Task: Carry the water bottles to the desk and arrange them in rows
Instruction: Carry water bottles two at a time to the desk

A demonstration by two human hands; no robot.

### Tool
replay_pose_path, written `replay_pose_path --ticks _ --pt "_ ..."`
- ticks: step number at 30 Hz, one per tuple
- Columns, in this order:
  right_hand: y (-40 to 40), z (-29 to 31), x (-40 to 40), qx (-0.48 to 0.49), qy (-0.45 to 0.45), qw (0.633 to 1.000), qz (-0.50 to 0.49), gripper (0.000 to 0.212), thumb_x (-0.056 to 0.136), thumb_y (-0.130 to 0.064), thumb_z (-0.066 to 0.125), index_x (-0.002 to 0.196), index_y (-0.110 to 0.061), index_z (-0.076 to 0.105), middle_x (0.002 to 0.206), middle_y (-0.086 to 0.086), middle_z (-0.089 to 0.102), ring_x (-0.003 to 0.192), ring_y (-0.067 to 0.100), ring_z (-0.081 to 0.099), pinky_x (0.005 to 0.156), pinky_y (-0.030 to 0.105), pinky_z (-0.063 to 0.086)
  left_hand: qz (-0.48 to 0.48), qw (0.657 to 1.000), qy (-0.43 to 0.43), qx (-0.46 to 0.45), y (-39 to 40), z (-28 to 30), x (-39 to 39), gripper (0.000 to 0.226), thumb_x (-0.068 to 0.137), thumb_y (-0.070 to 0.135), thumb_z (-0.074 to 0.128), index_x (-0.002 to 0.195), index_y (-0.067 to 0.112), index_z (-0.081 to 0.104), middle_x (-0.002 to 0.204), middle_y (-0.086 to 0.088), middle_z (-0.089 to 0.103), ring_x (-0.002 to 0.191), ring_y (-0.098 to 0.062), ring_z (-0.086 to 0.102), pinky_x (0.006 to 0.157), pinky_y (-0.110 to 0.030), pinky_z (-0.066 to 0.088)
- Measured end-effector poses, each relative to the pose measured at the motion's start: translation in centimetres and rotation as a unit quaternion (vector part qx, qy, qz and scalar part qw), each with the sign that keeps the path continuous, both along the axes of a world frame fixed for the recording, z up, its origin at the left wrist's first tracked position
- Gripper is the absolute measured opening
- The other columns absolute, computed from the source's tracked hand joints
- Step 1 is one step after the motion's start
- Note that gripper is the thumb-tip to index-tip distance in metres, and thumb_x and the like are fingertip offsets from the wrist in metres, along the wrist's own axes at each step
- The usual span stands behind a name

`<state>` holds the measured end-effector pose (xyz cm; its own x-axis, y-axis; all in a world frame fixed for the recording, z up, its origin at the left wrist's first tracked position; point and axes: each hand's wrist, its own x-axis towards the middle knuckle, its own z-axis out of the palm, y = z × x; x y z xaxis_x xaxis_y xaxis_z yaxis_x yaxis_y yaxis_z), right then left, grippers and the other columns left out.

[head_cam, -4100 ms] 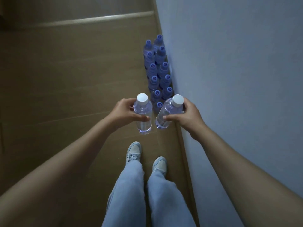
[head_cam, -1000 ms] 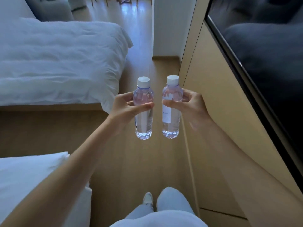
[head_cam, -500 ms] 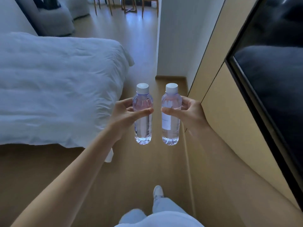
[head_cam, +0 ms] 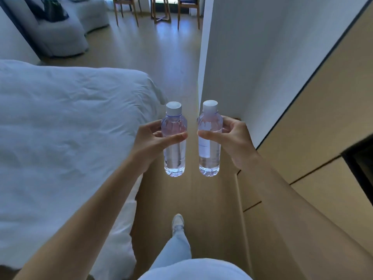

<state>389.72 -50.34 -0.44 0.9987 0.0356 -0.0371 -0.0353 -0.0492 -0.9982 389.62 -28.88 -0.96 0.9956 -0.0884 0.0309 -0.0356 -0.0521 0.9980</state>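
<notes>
At frame centre, the left hand grips one clear, water-filled bottle and the right hand grips another labelled bottle, both upright, white-capped, apart, above the floor.

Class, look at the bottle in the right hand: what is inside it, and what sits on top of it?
The right bottle holds clear liquid; a white cap is on top. The right hand and a white label cover part of the contents.

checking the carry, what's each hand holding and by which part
Left hand grips one water bottle around its upper body; right hand grips the other bottle likewise. Both upright, caps free.
</notes>
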Motion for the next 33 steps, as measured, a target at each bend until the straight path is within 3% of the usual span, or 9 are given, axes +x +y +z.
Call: replay_pose_path --ticks 3,13,20,24,27,33 --pt "1.6 0.5 8.6 0.008 0.010 1.000 -0.002 0.041 0.073 -0.012 0.086 0.111 -0.011 0.072 0.103 0.008 0.077 0.093 0.021 0.074 0.073 0.023 0.057 -0.008 1.000 -0.002 -0.004 1.7 1.0 8.8 0.032 0.070 0.017 0.087 0.100 0.016 0.076 0.094 0.002 0.077 0.089 -0.012 0.074 0.068 -0.014 0.052" --pt "4.9 0.1 35.0 0.002 0.006 1.000 -0.023 0.044 0.074 -0.015 0.086 0.115 -0.013 0.071 0.107 0.004 0.076 0.100 0.023 0.072 0.092 0.041 0.057 -0.022 1.000 -0.016 0.015 4.8 1.3 35.5 0.029 0.069 0.025 0.084 0.097 0.024 0.075 0.090 0.009 0.077 0.083 -0.007 0.073 0.065 -0.011 0.051" --pt "6.1 0.5 56.0 -0.001 -0.010 1.000 -0.012 0.041 0.072 -0.013 0.087 0.110 -0.016 0.073 0.099 -0.001 0.078 0.090 0.013 0.074 0.072 0.018 0.055 -0.013 0.999 -0.021 0.026 5.8 1.2 56.1 0.026 0.071 0.020 0.085 0.094 0.024 0.075 0.089 0.007 0.077 0.081 -0.008 0.072 0.066 -0.013 0.052" --pt "7.1 1.6 67.3 -0.010 -0.018 1.000 -0.003 0.036 0.073 -0.015 0.086 0.106 -0.023 0.074 0.099 -0.003 0.078 0.092 0.015 0.074 0.079 0.022 0.058 0.002 1.000 -0.012 0.025 6.9 1.7 67.1 0.033 0.070 0.025 0.087 0.101 0.021 0.076 0.093 0.006 0.077 0.086 -0.011 0.073 0.068 -0.014 0.053" --pt "8.0 1.5 75.8 -0.005 -0.017 1.000 -0.002 0.034 0.073 -0.015 0.086 0.102 -0.027 0.073 0.096 -0.005 0.078 0.089 0.012 0.074 0.074 0.016 0.056 0.008 1.000 0.002 0.003 7.9 1.5 75.3 0.033 0.068 0.026 0.088 0.099 0.023 0.077 0.094 0.004 0.077 0.088 -0.012 0.073 0.070 -0.014 0.052" --pt "9.9 -0.4 92.2 -0.001 -0.022 0.999 -0.024 0.038 0.074 -0.014 0.085 0.110 -0.018 0.073 0.100 0.000 0.077 0.092 0.017 0.073 0.079 0.021 0.057 -0.014 1.000 0.005 0.004 9.8 0.1 93.2 0.038 0.058 0.036 0.091 0.093 0.026 0.078 0.092 0.001 0.077 0.085 -0.015 0.074 0.071 -0.019 0.055"
